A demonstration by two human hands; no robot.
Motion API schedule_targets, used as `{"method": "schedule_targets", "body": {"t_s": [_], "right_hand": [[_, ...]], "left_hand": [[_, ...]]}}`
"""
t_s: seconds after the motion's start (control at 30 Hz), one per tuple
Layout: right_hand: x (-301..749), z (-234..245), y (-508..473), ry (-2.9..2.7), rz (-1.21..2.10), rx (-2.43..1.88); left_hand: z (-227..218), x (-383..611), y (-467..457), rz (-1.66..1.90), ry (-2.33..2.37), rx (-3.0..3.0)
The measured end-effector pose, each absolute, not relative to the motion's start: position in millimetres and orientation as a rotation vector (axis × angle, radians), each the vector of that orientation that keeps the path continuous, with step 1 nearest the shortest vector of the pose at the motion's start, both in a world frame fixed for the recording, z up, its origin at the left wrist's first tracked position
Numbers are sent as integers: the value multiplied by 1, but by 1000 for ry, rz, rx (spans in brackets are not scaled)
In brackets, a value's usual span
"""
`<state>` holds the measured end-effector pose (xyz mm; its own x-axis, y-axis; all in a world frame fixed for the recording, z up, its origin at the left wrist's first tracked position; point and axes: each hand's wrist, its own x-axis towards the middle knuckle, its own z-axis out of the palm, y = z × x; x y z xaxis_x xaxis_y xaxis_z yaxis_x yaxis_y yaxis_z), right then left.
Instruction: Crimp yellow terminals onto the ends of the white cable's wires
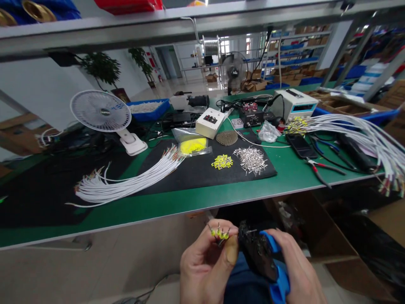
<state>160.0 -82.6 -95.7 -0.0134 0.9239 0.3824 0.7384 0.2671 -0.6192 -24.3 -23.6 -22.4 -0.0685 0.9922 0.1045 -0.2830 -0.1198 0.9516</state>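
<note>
Left hand: at the bottom centre of the frame our left hand pinches a few yellow-sleeved wire ends between thumb and fingers.
Right hand: just to its right, our right hand is closed around the blue-handled crimping tool.
Doing it well: we judge that one wire end should go squarely into the tool's head, the others held aside, before we squeeze.
Blue tray: upper left of the desk, a blue tray holds white pieces.
Clear bag: mid-desk, a clear bag holds yellow sleeves.
</note>
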Motion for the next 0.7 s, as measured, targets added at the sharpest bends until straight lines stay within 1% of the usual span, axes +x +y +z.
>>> {"method": "schedule_targets", "body": {"t_s": [0.2,0.47,0.7], "right_hand": [[158,-89,-79,-1813,306,-1417],[154,-84,-74,-1785,223,-1404],[156,-75,-68,-1864,94,-1392]], "left_hand": [[-21,-26,-24,1447,994,1075],[-16,-28,-25,1463,964,1161],[-15,-26,-29,1476,974,1162]]}}
